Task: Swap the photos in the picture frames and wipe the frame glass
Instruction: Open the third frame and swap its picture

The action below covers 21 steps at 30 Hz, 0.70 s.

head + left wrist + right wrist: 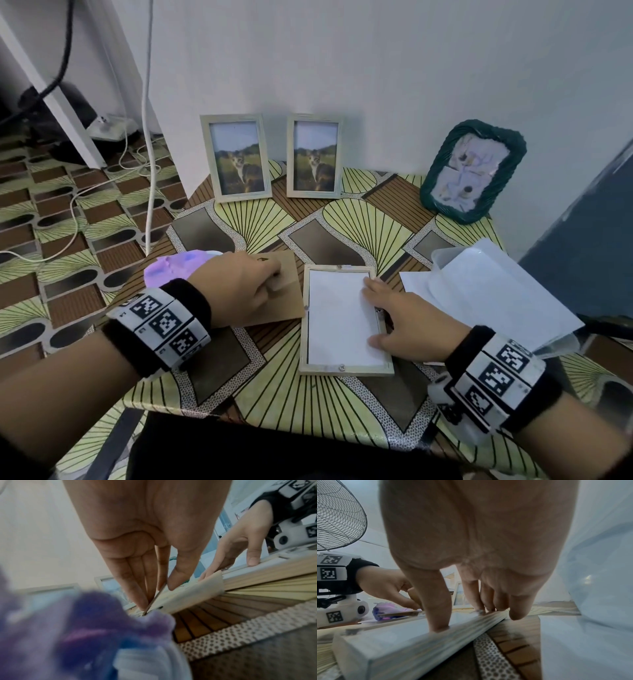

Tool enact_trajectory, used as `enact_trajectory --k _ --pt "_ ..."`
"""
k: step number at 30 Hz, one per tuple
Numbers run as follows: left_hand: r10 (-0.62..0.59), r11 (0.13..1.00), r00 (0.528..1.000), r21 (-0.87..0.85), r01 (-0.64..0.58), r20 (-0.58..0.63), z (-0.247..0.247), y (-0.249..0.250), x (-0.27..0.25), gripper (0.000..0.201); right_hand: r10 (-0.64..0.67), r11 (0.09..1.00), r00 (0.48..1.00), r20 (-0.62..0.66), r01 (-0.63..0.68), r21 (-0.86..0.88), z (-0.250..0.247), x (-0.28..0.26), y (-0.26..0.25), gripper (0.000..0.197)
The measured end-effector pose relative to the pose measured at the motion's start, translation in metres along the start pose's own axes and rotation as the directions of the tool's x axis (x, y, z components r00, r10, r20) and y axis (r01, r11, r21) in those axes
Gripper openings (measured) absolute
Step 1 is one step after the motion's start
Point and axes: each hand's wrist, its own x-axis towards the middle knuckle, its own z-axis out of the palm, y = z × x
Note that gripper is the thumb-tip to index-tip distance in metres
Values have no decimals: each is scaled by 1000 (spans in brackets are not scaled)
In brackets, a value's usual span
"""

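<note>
A pale wooden frame (344, 369) lies face down on the table, with the white back of a photo (339, 318) showing inside it. My left hand (277, 281) pinches the brown backing board (291, 301) between thumb and fingers just left of the frame; the left wrist view shows the thin board (188, 595) tilted in that pinch (159, 592). My right hand (380, 308) rests on the frame's right rail with straight fingers, thumb down on the photo (464, 616). A purple cloth (171, 270) lies behind my left wrist.
Two upright pale frames with the same cat photo (239, 159) (315, 157) lean on the wall at the back. A green woven frame (472, 171) stands back right. A clear plastic bag with white sheets (489, 291) lies right of the frame. Cables run over the floor at left.
</note>
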Motion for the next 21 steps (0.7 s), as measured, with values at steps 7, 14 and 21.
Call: enact_trajectory --k 7,14,21 --pt "105 967 992 224 -120 76 10 11 -5 36 23 1000 1000 3 -24 20 -1 2 -1 87" --pt "156 947 967 250 -204 199 27 19 -14 51 35 999 999 4 -36 19 -2 3 -3 86" --pt "149 983 972 -136 -124 184 21 -11 -20 62 46 999 999 -8 -46 25 -2 5 -3 86"
